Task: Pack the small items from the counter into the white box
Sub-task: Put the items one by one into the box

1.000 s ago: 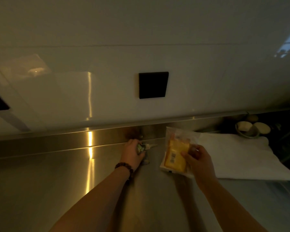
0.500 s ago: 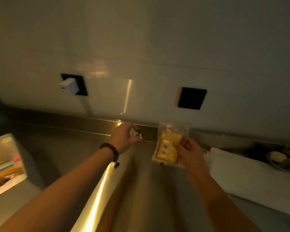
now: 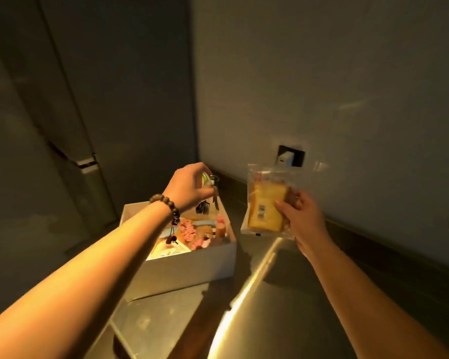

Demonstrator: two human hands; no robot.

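Note:
The white box (image 3: 192,268) stands open on the steel counter at centre left, holding several small items in pink, tan and blue. My left hand (image 3: 189,186), with a bead bracelet at the wrist, hovers over the box's far side, shut on a bunch of keys (image 3: 213,195) with a greenish tag; the keys dangle down over the box. My right hand (image 3: 300,216) holds a clear packet of yellow cake (image 3: 265,206) upright in the air, just right of the box.
The steel counter (image 3: 283,294) runs along a pale wall with a low steel upstand. A black wall socket with a white charger (image 3: 288,158) sits behind the packet. Tall grey cabinet doors (image 3: 88,112) stand left of the box.
The view swung left and the white box came fully into sight. Both hands moved left off the counter, carrying the keys and the cake packet up to the box.

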